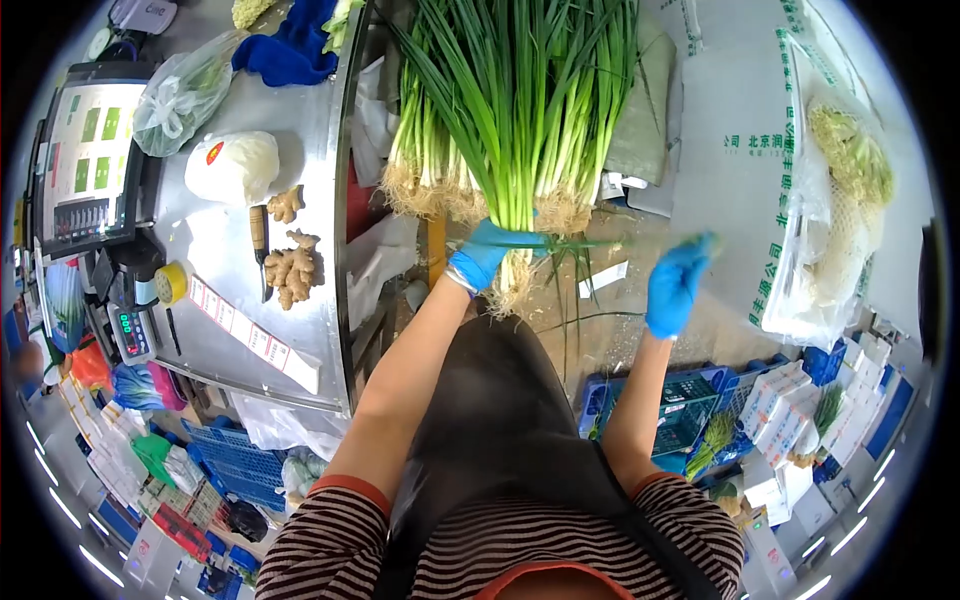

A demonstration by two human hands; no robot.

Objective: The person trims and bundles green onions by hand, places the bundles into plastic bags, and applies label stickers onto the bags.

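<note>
My left hand (483, 256), in a blue glove, is closed around a bunch of scallions (514, 200) just above its white roots. The roots hang below my fist, over my dark apron (500, 420). A thin green scallion leaf (590, 244) stretches sideways from the bunch toward my right hand (674, 287). That gloved hand is partly blurred, its fingers pinched with a bit of green at the tips. More scallions (580, 130) lie behind the held bunch, roots toward me. Loose leaf strands dangle beside my left hand.
On the left stands a metal counter (215, 240) with ginger (290, 275), a wooden-handled knife (260, 240), a label strip (250, 335), bagged produce (190, 95) and a screen (90, 150). At right, netted vegetables (840, 200) rest on printed white sheeting (715, 90). Crates (685, 415) stand below.
</note>
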